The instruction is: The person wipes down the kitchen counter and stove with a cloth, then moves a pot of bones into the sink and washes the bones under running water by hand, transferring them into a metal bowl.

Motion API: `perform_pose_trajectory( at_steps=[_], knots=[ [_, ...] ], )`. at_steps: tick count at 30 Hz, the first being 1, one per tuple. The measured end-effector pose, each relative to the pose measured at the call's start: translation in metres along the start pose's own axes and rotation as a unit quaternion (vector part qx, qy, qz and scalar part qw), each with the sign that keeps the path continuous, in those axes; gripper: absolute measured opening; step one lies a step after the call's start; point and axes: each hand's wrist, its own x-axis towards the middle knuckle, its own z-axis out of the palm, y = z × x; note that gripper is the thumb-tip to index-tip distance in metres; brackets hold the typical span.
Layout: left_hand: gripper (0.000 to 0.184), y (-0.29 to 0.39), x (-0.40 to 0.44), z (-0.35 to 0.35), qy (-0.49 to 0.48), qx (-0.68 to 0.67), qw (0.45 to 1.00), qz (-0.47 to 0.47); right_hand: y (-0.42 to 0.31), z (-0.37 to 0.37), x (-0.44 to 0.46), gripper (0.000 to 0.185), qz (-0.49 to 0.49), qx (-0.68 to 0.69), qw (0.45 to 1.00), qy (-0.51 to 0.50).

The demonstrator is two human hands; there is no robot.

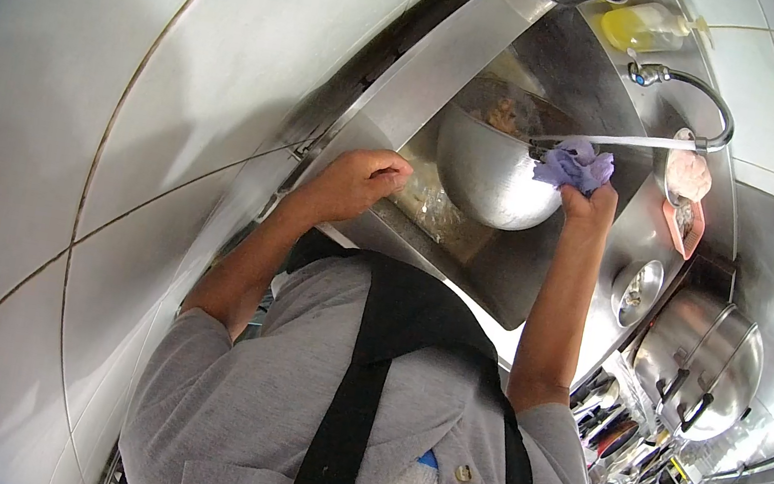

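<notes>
A large round steel pot [492, 169] sits tilted in the steel sink [604, 84], with brown food residue or liquid inside. My right hand [591, 206] grips a crumpled purple cloth [576, 164] at the pot's right rim. From the curved faucet [727, 119] a white stream of water [616, 139] runs into the pot just above the cloth. My left hand [356, 184] is curled into a loose fist over the sink's left front edge, apart from the pot. I see nothing in it.
A bottle of yellow liquid [634, 26] lies behind the faucet. On the right ledge are a pink dish [685, 228] and a small bowl [638, 290]. A big lidded pot [697, 362] stands farther right, near several utensils. White tiled wall [169, 86] borders the left side.
</notes>
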Motion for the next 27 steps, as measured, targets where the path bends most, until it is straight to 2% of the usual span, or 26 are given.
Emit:
perform_pose_trajectory(
  at_steps=[2,4,6,9,11,13,14,15,16,18,19,20,23,26,27],
  knots=[
    [0.027,-0.002,0.001,0.000,0.000,0.001,1.000,0.002,0.005,-0.014,0.000,0.048,-0.104,-0.174,0.977,-0.064],
    [0.027,-0.006,0.002,0.001,0.004,0.011,1.000,0.009,0.005,-0.007,-0.011,0.048,-0.153,-0.257,0.950,-0.089],
    [0.028,-0.004,0.001,0.001,0.002,0.011,1.000,0.007,0.004,0.005,-0.021,0.046,-0.150,-0.254,0.953,-0.075],
    [0.028,-0.009,0.003,0.003,-0.003,0.018,1.000,0.013,-0.006,-0.004,-0.044,0.044,-0.265,-0.484,0.825,-0.120],
    [0.029,-0.007,0.007,0.000,-0.012,0.013,1.000,0.016,0.005,-0.007,-0.076,0.044,-0.255,-0.545,0.799,-0.003],
    [0.030,-0.001,0.007,-0.001,-0.030,-0.014,0.999,0.005,0.019,-0.048,-0.106,0.033,-0.272,-0.585,0.764,0.018],
    [0.030,0.000,0.009,0.000,-0.034,-0.005,0.999,0.013,0.028,-0.060,-0.122,0.038,-0.166,-0.304,0.937,0.057],
    [0.030,0.000,0.011,0.000,-0.040,0.004,0.999,0.020,0.040,-0.075,-0.133,0.042,-0.080,-0.167,0.980,0.072],
    [0.030,0.002,0.013,0.002,-0.049,0.015,0.998,0.026,0.052,-0.089,-0.145,0.046,-0.003,-0.021,0.994,0.111],
    [0.029,0.007,0.018,0.008,-0.073,0.003,0.997,0.031,0.092,-0.130,-0.147,0.025,0.048,0.021,0.989,0.134],
    [0.029,0.010,0.022,0.010,-0.082,-0.002,0.996,0.034,0.112,-0.151,-0.148,0.024,0.073,0.043,0.985,0.148],
    [0.029,0.016,0.025,0.012,-0.089,0.001,0.995,0.040,0.126,-0.151,-0.149,0.024,0.146,0.154,0.965,0.157],
    [0.029,0.030,0.024,0.018,-0.106,0.012,0.993,0.041,0.135,-0.112,-0.148,0.024,0.155,0.182,0.937,0.256],
    [0.029,0.037,0.021,0.022,-0.098,0.019,0.994,0.040,0.154,-0.118,-0.125,0.025,0.158,0.214,0.918,0.295],
    [0.028,0.038,0.018,0.022,-0.093,0.025,0.995,0.039,0.138,-0.093,-0.129,0.025,0.159,0.224,0.922,0.272]
  ],
)
